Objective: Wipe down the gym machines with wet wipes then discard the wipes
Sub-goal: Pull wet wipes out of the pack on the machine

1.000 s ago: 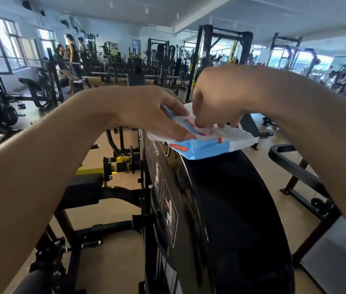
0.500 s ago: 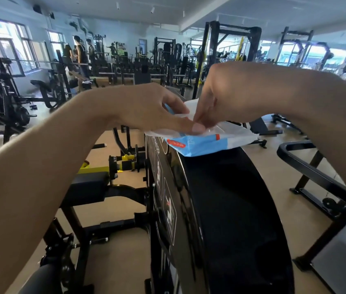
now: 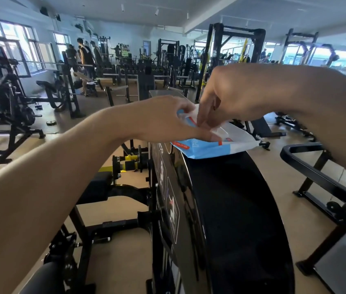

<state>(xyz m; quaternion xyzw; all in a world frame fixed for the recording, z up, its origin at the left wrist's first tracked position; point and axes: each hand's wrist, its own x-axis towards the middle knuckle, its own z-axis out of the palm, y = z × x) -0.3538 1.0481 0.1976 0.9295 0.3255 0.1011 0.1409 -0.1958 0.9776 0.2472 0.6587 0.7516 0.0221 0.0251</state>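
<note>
Wipes pack [image 3: 208, 147] lies atop the black machine housing [image 3: 235, 209], overhanging its curved crown. Left hand [image 3: 163, 119] clamps the pack's near end; right hand [image 3: 229, 96] pinches at the top flap. Risk: a hard pull could slide the pack off or drag out several wipes.

People [image 3: 84, 54] stand far left by windows [image 3: 17, 45]; weight plate [image 3: 51, 123] on floor.
</note>
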